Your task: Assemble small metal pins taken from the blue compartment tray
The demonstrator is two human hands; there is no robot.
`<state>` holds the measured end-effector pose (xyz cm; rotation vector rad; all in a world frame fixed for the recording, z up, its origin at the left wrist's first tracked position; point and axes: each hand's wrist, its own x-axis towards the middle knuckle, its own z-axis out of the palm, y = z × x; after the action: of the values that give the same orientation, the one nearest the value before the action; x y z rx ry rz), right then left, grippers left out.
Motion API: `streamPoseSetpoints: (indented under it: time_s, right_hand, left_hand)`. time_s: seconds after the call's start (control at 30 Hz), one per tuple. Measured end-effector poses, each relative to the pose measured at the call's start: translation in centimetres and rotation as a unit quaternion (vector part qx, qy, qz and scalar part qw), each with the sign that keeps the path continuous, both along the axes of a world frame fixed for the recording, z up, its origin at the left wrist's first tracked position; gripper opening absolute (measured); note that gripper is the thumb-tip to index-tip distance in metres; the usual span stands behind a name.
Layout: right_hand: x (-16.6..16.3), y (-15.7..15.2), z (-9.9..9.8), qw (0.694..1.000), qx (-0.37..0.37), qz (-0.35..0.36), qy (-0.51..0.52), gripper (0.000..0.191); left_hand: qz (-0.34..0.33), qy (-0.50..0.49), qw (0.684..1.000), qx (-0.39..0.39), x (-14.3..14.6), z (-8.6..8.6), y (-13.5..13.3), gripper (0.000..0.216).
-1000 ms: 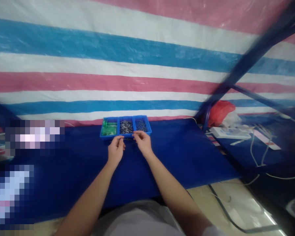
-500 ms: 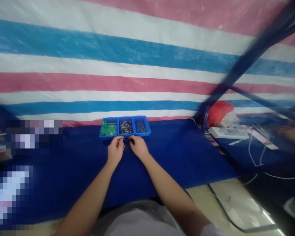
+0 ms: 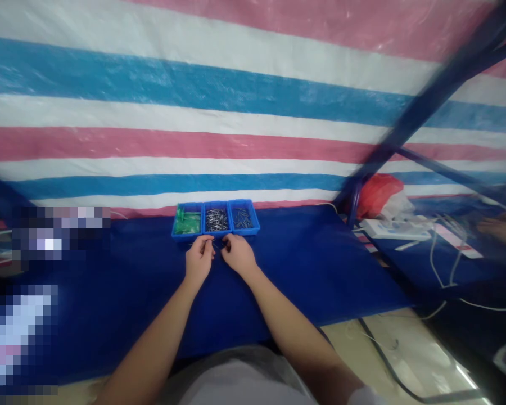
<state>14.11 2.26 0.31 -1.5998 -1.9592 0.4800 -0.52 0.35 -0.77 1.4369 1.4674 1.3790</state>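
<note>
Side by side on the blue table stand three blue bins. The left bin [image 3: 187, 233] holds green packets, seemingly plastic-wrapped. Short metal pieces like screws or pins [image 3: 216, 220] fill the middle bin. Slim, darker metal pieces [image 3: 242, 218] lie in the right bin. Just in front of the middle bin, my left hand [image 3: 199, 256] is closed in a pinch on a thin, dark, rod-like piece, too small to name. A small gap away, my right hand [image 3: 238, 253] is also pinched, its fingertips around something small and dark that I cannot make out.
The blue tabletop [image 3: 307, 259] spreads around the bins, with a striped sheet [image 3: 219, 146] behind. To the right, past a dark frame post [image 3: 354, 197], are a red bag [image 3: 379, 194], a white box [image 3: 394, 229], cables and a blurred person's hand [image 3: 500, 228].
My hands have drawn slightly apart at the fingertips. The thin piece that bridged the gap between them no longer shows there. The bins look unmoved.
</note>
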Motion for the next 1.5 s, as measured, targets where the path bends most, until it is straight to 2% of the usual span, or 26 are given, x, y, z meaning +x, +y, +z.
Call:
streamPoseSetpoints:
  time_s: [0.17,0.53,0.6,0.67,0.77,0.83,1.0,1.13,1.3,1.5]
  right_hand:
    - [-0.02,0.02,-0.02,1.0,0.007,0.015,-0.007,0.014]
    - [-0.02,-0.09,-0.35,0.999,0.024,0.018,-0.025,0.011]
    - [0.0,-0.07,-0.38,0.999,0.027,0.024,0.008,0.013]
    - [-0.04,-0.01,-0.4,0.995,0.023,0.039,0.085,0.015]
    - [-0.17,0.02,-0.36,0.973,0.008,0.062,0.222,0.019]
    - [-0.25,-0.02,-0.2,0.96,0.014,0.072,0.27,0.024]
    - [-0.37,-0.13,0.24,0.948,0.014,0.075,0.309,0.024]
    - [-0.61,0.08,0.02,0.923,-0.028,0.051,0.381,0.017]
    - [-0.8,0.42,-0.52,0.893,-0.056,0.023,0.446,0.021]
    - [-0.64,0.43,-0.47,0.886,-0.065,0.039,0.457,0.024]
  left_hand:
    - [-0.004,0.0,1.0,0.006,-0.04,-0.24,0.11,0.029]
    - [-0.001,0.001,1.0,0.001,0.12,0.14,-0.07,0.027]
    - [-0.003,0.006,1.0,0.004,0.05,0.02,-0.04,0.027]
    - [-0.001,0.013,1.0,0.004,-0.06,-0.12,0.02,0.027]
    - [0.009,0.021,1.0,0.012,-0.17,-0.31,0.15,0.026]
    - [0.012,0.021,1.0,0.018,-0.17,-0.38,0.22,0.026]
    - [-0.009,0.016,0.999,0.03,0.05,-0.29,0.22,0.029]
    - [-0.012,0.012,0.999,0.037,0.12,-0.2,0.2,0.031]
    - [-0.013,0.009,0.999,0.043,0.11,-0.2,0.17,0.03]
    - [-0.01,0.002,0.999,0.041,0.09,-0.15,0.2,0.03]
